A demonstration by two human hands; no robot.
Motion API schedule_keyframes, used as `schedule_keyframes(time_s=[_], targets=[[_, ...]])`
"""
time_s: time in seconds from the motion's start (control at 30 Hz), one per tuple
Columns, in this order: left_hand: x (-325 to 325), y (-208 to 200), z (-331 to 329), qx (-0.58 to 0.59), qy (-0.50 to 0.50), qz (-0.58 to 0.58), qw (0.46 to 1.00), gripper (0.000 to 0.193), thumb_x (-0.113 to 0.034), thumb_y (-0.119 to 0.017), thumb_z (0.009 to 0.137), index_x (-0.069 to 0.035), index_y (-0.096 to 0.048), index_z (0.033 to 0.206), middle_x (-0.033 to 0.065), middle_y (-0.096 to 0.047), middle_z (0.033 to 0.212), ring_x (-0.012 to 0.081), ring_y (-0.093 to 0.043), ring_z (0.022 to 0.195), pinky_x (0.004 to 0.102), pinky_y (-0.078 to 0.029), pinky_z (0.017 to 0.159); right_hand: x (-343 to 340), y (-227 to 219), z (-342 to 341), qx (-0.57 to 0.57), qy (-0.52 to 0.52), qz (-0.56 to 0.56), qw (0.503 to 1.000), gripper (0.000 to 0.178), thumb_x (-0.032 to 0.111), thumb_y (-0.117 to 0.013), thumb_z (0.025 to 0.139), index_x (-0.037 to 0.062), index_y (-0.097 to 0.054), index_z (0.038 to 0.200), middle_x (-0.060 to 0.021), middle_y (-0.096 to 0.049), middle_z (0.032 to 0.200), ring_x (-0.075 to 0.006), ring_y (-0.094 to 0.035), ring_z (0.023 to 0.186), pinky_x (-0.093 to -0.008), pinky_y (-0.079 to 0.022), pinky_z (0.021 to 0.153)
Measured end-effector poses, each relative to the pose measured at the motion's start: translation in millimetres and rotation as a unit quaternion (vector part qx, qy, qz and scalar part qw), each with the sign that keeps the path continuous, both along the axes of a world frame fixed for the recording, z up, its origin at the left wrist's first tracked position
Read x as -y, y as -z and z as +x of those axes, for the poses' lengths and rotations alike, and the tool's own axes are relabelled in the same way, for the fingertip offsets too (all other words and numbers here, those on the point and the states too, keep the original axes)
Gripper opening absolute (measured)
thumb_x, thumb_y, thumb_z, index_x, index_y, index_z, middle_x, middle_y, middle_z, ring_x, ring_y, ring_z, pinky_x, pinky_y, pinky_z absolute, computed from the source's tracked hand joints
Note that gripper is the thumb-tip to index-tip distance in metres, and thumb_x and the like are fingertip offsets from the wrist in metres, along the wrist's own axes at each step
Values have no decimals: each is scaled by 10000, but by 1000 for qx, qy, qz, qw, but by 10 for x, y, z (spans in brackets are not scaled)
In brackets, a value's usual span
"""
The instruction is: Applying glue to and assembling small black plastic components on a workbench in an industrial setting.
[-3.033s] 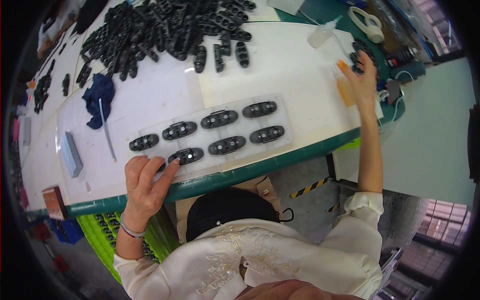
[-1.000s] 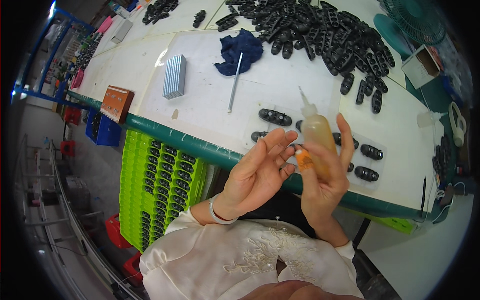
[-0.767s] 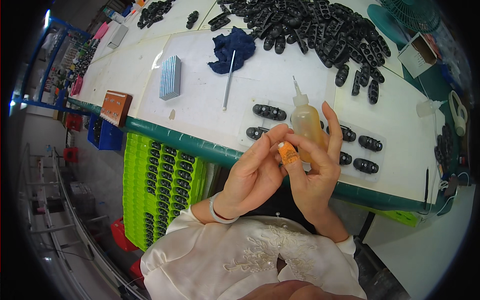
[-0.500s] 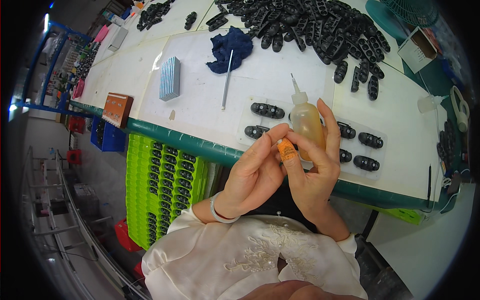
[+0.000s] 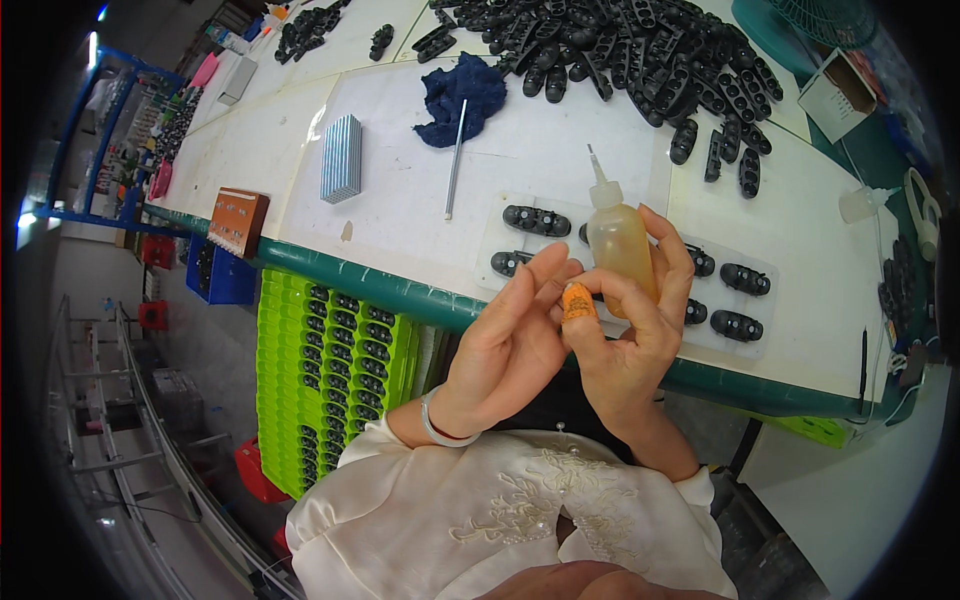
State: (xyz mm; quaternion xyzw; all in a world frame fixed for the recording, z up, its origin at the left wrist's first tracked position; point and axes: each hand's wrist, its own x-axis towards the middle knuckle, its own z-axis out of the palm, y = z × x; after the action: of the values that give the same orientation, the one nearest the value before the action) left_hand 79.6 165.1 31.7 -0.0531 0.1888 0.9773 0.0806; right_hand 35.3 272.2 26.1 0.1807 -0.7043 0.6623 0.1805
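My right hand [image 5: 632,345] grips a squeeze bottle [image 5: 622,245] of yellowish liquid, held upright among its fingers with the thin needle tip pointing up. An orange finger cot [image 5: 578,301] covers the right thumb, which presses near the index finger. Beside it, my left hand [image 5: 512,345] has its palm turned up and its fingers stretched out, their tips close to the right fingertips. Whether something tiny sits between the fingertips is hidden. Behind the hands, a clear plate [image 5: 490,222] carries several black oval parts [image 5: 536,221] in two rows, partly covered by the bottle and hands.
A large heap of black parts [image 5: 640,60] lies at the back. Nearer are a dark blue cloth [image 5: 460,100], a thin rod [image 5: 455,165], a striped block [image 5: 341,160] and a brown block [image 5: 238,221]. Green trays [image 5: 280,360] of black parts stand below the table's green edge [image 5: 400,292].
The squeeze bottle has shifted slightly right with my right hand. My left fingers have moved slightly and lie a little more spread.
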Motion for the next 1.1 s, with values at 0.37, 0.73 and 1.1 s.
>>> schedule_keyframes(time_s=[0.37, 0.73, 1.1], targets=[[40, 3, -21, -25, 40, 82, 995, 344, -290, -327, 938, -140, -428, 1231, 46, -440, 1201, 159, -372, 1125, 344, -271, 982, 13, -34, -12, -42, 17, 45, 998, 199, 12, -665, 631, 29, -643, 828, -202, -386, 1222, -305, -446, 1092, -344, -444, 836], [-76, 42, 18, -6, -55, -79, 995, 368, -238, -330, 940, -16, -410, 1223, 81, -460, 1163, 153, -405, 1083, 310, -319, 953, 29, -48, -12, -62, 41, 67, 995, 195, 17, -682, 596, 16, -626, 782, -207, -408, 1212, -305, -477, 1060, -327, -468, 795], [-86, 132, 32, -63, -68, -164, 982, 375, -285, -285, 946, -78, -394, 1238, 46, -425, 1217, 158, -381, 1111, 325, -340, 876, 68, -32, -20, -42, 50, 59, 996, 193, 15, -640, 536, 25, -609, 726, -178, -419, 1226, -298, -459, 1086, -342, -432, 840]])
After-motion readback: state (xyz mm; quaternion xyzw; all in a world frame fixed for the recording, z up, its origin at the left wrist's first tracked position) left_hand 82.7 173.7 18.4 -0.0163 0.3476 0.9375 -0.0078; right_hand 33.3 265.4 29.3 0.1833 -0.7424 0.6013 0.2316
